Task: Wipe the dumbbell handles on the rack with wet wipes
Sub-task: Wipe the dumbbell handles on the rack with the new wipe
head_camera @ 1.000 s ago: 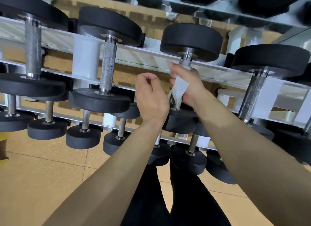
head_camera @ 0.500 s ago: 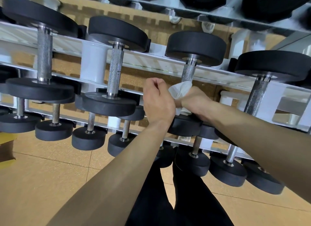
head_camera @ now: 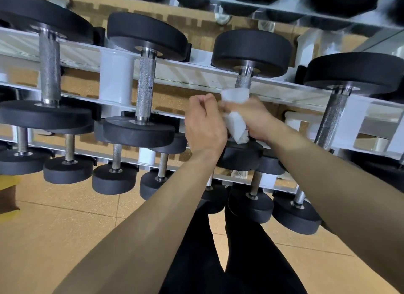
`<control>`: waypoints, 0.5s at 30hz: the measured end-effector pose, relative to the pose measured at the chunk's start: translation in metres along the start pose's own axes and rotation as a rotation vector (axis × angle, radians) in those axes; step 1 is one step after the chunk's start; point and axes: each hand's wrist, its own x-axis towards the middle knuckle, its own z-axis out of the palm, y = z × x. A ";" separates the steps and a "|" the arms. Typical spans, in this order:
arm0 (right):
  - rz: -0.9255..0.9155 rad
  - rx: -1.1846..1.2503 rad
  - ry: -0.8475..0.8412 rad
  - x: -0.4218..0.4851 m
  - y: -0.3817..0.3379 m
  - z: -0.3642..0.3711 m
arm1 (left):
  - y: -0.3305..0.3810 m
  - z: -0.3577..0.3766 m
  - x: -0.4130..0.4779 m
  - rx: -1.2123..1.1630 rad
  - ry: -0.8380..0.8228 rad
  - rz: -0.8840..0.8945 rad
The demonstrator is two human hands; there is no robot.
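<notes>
A black dumbbell (head_camera: 251,48) lies across the middle shelf of the white rack (head_camera: 196,75), its knurled steel handle (head_camera: 243,80) showing only near the far plate. My right hand (head_camera: 253,116) grips the rest of that handle through a white wet wipe (head_camera: 235,110), which sticks out above and below the fist. My left hand (head_camera: 204,124) hovers just left of it as a loose fist; nothing shows in it. The handle's near end is hidden behind both hands.
Other dumbbells with bare steel handles (head_camera: 145,88) lie left and right on the same shelf, and smaller ones (head_camera: 113,177) fill the shelf below. A higher shelf runs along the top. My dark trouser legs (head_camera: 218,250) stand on tan floor tiles.
My right hand with the wipe slid down the handle from the far plate toward the near one, baring the handle's upper part. My left fist stayed beside it.
</notes>
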 end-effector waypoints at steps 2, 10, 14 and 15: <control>-0.073 -0.308 -0.076 -0.007 0.011 -0.005 | 0.005 -0.002 -0.001 0.061 -0.102 -0.041; -0.203 -0.399 -0.064 -0.028 0.019 -0.021 | 0.001 -0.021 0.020 0.188 -0.576 -0.050; -0.127 -0.287 -0.175 -0.042 0.028 -0.043 | -0.007 -0.028 0.034 0.326 -0.603 0.045; -0.133 -0.269 -0.196 -0.044 0.028 -0.047 | -0.007 -0.028 0.039 0.374 -0.576 0.065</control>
